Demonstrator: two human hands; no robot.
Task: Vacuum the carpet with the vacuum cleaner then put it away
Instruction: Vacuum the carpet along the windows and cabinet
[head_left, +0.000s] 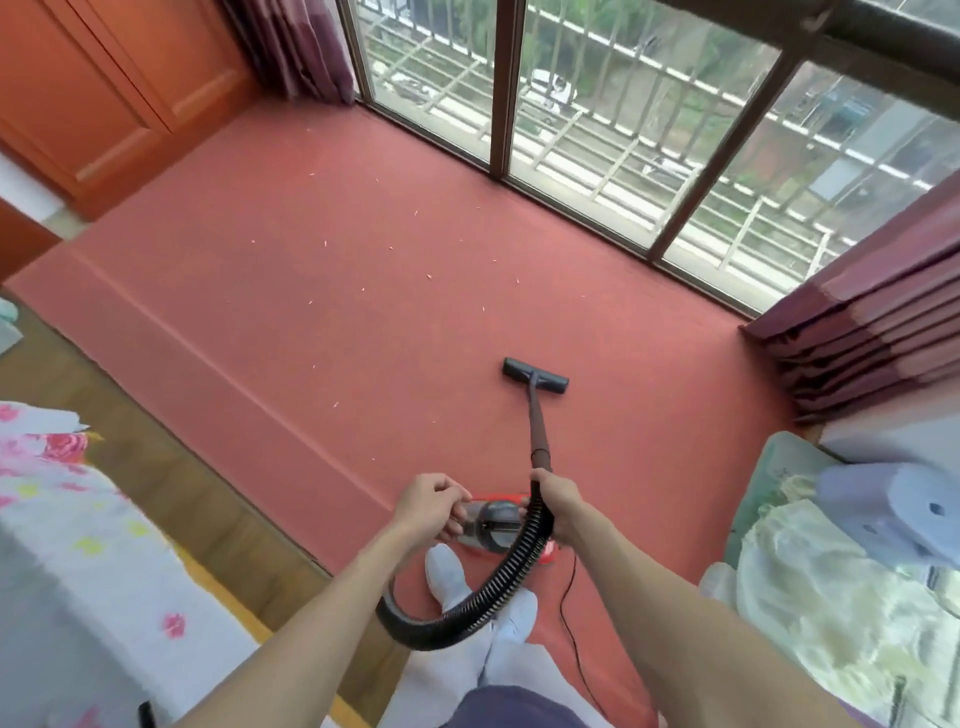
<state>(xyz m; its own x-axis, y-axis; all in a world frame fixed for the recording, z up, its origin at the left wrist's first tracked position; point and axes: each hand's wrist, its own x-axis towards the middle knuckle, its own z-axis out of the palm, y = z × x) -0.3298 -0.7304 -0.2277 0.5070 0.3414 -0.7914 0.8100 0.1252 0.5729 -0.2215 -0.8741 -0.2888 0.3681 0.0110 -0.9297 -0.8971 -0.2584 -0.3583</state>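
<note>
A red carpet (322, 270) covers the floor up to the window, with several small pale scraps scattered on it. The vacuum cleaner's black floor head (535, 376) rests flat on the carpet right of centre. Its dark wand (538, 426) runs back to my right hand (558, 504), which grips the wand where the ribbed black hose (498, 582) begins. The red and grey canister (493, 525) sits on the carpet below my hands. My left hand (431, 506) touches the canister's left end with fingers curled; whether it grips it is unclear. A thin black cord (569, 613) trails back.
A window wall (597, 156) bounds the carpet's far side, with folded maroon curtains (857, 332) right and another curtain (306, 47) at back left. An orange wardrobe (104, 88) stands left. A floral-covered bed (67, 545) is near left, bedding (831, 597) near right. Wood floor (171, 467) borders the carpet.
</note>
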